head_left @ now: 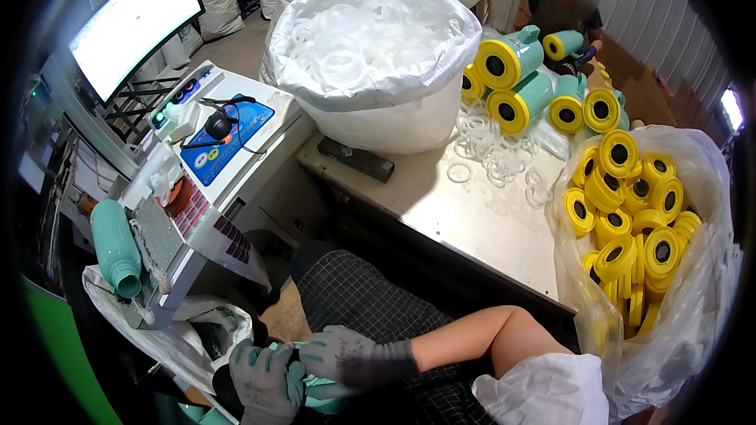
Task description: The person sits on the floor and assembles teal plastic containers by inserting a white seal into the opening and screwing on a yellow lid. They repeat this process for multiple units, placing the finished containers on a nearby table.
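Both my hands wear grey knit gloves with teal-tinted fingers and are low in the picture, over my lap. My left hand (266, 382) wraps round a teal tumbler (327, 403), which lies tilted and is mostly covered by the gloves. My right hand (335, 356) reaches in from the right and grips the same tumbler near a dark part at its end. What the fingers press on there is hidden. Left of my hands, another teal bottle (113, 244) lies on the machine's edge, its open mouth toward me.
A white woven sack (378, 122) full of clear rings stands on the white table (472, 232); loose rings (504, 157) lie beside it. Right, a plastic bag (709, 189) holds several yellow lids (661, 248). Teal tumblers (529, 94) with yellow ends are stacked behind, near another person (555, 8). A monitor (138, 20) stands left.
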Demonstrator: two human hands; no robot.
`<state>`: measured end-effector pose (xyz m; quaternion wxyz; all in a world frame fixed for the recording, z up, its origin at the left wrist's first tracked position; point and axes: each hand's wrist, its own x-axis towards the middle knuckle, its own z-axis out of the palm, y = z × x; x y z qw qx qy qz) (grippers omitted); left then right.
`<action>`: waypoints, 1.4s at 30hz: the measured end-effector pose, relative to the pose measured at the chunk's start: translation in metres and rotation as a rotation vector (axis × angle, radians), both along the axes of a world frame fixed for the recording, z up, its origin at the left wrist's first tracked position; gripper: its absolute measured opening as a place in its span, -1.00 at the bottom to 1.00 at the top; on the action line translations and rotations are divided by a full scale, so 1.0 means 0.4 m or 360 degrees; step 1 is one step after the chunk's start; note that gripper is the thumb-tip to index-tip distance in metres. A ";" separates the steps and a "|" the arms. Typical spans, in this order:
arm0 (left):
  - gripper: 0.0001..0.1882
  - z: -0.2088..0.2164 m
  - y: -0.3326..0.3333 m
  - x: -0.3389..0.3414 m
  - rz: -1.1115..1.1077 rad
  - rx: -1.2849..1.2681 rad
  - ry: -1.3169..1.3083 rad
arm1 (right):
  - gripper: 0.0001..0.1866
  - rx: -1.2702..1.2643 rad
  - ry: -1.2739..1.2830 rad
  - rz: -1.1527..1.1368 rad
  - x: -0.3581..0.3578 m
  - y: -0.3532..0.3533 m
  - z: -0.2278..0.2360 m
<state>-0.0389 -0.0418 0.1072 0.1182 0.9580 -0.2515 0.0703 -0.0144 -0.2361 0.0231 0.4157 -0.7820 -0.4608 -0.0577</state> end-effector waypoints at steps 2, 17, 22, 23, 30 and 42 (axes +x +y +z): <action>-0.70 0.015 -0.002 0.009 -0.0045 0.0205 -0.0003 | -0.65 0.0058 -0.0107 -0.0063 -0.001 0.001 -0.002; -0.79 0.064 -0.017 0.155 -0.0647 0.0470 0.0535 | -0.68 -0.0087 0.0165 0.0083 0.003 -0.047 0.061; -0.93 0.038 -0.054 0.130 -0.0448 0.0481 0.0443 | -0.71 -0.0123 -0.0019 -0.0016 -0.014 -0.037 0.054; -0.91 0.037 -0.050 0.131 -0.0455 0.0371 0.0447 | -0.71 -0.0107 -0.0039 -0.0028 -0.015 -0.036 0.048; -0.24 -0.198 0.016 -0.021 0.0268 -0.0709 0.0356 | -0.54 0.0511 0.0687 -0.0534 -0.041 -0.268 -0.031; -0.01 -0.461 0.254 0.479 0.1595 -0.2298 0.0546 | -0.20 0.1399 0.1923 -0.0720 -0.085 -0.437 -0.072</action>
